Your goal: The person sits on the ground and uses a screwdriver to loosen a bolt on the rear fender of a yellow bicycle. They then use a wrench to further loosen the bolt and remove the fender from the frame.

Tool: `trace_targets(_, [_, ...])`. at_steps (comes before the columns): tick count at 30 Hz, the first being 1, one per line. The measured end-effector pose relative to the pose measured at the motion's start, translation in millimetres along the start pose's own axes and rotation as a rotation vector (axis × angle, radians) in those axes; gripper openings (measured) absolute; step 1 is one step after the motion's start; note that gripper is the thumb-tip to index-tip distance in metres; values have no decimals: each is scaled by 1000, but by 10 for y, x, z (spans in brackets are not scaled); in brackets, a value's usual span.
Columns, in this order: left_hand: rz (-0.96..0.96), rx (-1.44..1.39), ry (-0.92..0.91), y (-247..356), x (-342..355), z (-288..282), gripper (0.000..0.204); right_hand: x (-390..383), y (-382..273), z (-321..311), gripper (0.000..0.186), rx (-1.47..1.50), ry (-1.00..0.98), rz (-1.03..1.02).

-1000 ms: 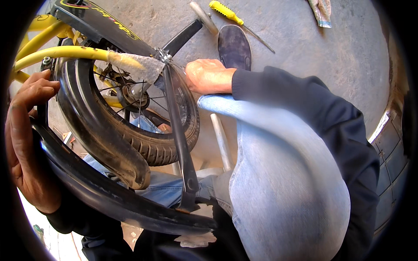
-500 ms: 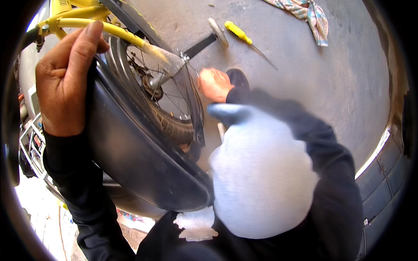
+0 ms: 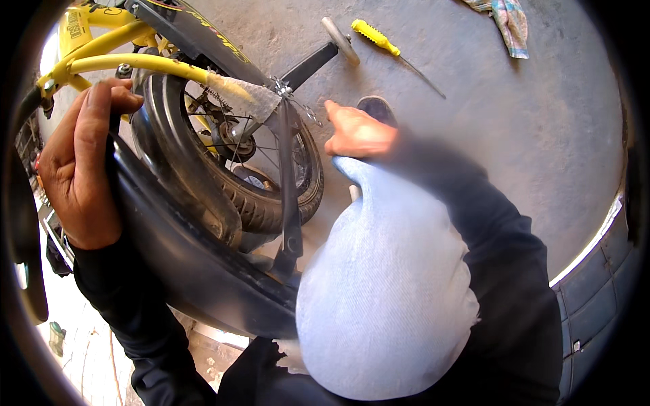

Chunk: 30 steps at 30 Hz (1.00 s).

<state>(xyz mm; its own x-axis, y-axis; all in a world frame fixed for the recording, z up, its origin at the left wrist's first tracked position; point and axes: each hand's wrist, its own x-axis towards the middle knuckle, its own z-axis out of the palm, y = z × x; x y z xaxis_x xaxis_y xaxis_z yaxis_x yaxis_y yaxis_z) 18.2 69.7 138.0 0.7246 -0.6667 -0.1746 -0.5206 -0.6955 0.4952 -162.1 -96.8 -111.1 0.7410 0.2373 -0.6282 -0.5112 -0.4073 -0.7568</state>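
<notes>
My left hand point(image 3: 84, 159) is curled round the upper end of a long, curved black mudguard point(image 3: 183, 260), close to the yellow bicycle frame point(image 3: 128, 64). The mudguard slants down toward my lap, beside the wheel point(image 3: 261, 206). A second dark, curved guard point(image 3: 159, 128) hugs the tyre. From the axle area a flat black stay point(image 3: 290, 196) runs down toward the mudguard. My right hand point(image 3: 362, 132) is apart from the wheel, right of the axle bolts and a thin wire point(image 3: 313, 116). Its index finger points left, with nothing visible in the grip.
A yellow-handled screwdriver point(image 3: 376, 37) lies on the concrete floor, beyond my right hand. Nearby, a pedal point(image 3: 340, 40) sticks out on its crank. A patterned rag point(image 3: 509, 27) lies farther off. Light blue denim point(image 3: 386, 284) covers my raised knee; a dark shoe point(image 3: 377, 108) shows beyond it.
My left hand and the mudguard's upper end have come lower and left, showing more of the wheel and stay. My right hand has moved right, off the wire by the axle, its index finger now extended.
</notes>
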Motion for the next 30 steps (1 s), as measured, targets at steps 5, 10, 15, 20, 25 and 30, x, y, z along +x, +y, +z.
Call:
trace_targets(5, [32, 0, -66, -85, 11, -72, 42, 45, -2, -37, 61, 436, 159, 83])
trace_targets(10, [58, 125, -112, -92, 26, -106, 47, 384, -94, 227, 60, 1004, 273, 273])
trace_targets(15, [94, 97, -112, -158, 20, -130, 46, 540, -273, 381, 56, 1338, 320, 645])
trace_targets(20, [121, 137, -98, -212, -18, -152, 46, 730, -379, 388, 39, 1334, 386, 635])
trace_targets(25, [184, 143, -217, -268, 44, -202, 45, 1197, 182, 796, 37, 1020, 535, 578])
trace_targets(30, [164, 117, -198, -299, -13, -243, 44, 1065, -151, 614, 40, 1187, 532, 761])
